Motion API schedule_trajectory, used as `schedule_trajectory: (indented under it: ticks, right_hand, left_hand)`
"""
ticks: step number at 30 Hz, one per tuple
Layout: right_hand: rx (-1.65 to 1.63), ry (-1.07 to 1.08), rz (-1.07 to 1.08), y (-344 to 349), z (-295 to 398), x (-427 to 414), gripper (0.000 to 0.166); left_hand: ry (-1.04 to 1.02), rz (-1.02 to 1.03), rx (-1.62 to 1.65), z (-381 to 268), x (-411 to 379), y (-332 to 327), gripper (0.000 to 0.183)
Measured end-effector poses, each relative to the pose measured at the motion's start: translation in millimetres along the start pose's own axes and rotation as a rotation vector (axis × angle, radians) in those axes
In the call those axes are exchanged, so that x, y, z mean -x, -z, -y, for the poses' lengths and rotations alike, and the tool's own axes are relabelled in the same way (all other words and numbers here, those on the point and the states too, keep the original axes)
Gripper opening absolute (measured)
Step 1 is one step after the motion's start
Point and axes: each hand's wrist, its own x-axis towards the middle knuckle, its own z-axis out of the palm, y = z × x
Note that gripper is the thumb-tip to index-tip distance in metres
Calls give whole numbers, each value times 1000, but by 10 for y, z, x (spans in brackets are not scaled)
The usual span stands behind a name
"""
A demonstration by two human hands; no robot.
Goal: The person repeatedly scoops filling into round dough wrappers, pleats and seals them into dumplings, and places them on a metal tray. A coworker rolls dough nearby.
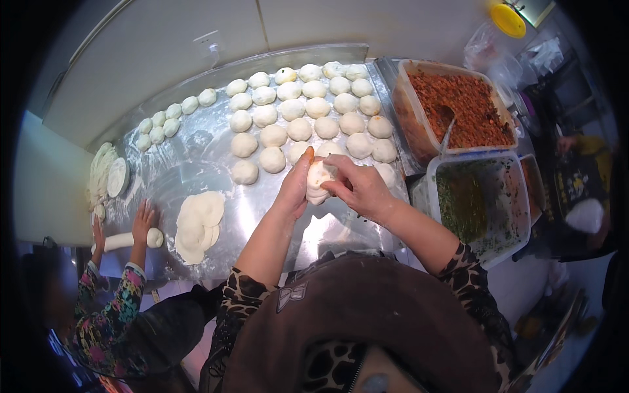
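Both hands hold one piece of dough [318, 182] over the near part of a metal worktop [275, 236]. My left hand [296, 184] cups it from the left, with an orange stain on the thumb. The fingers of my right hand [356, 184] pinch the dough's edge from the right; orange bits show on the dough. Just beyond my hands lie rows of round filled dough balls [299, 129] on the floured metal. Several flat dough rounds [199, 223] overlap in a pile to the left.
A co-worker's hands [142, 221] rest by a dough roll [120, 240] at the left. Smaller dough balls [173, 110], a white bowl [118, 178] and loose dough [100, 162] lie beyond. On the right stand a tub of chopped orange-red filling [452, 105] with a spoon [448, 130], and a tub of green filling [462, 201].
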Motion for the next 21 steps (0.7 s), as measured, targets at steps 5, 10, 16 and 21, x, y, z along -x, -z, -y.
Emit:
schedule_trajectory:
  ticks: [5,10,16,21]
  right_hand:
    - [88,278,4,-168,-44,-153,24]
    - [102,282,118,-448,51,-319,13]
    - [-197,128,248,-861,59,-702,35]
    - [-455,-256,192,-1020,-317,-786,22]
  left_hand:
    - [-65,164,21,-89,35,211,51]
    - [-9,83,146,-64,-6,520,44]
    - [-18,-85,400,-232,-67,1287,51]
    - [-489,-391,142,-837,-326,2176,50]
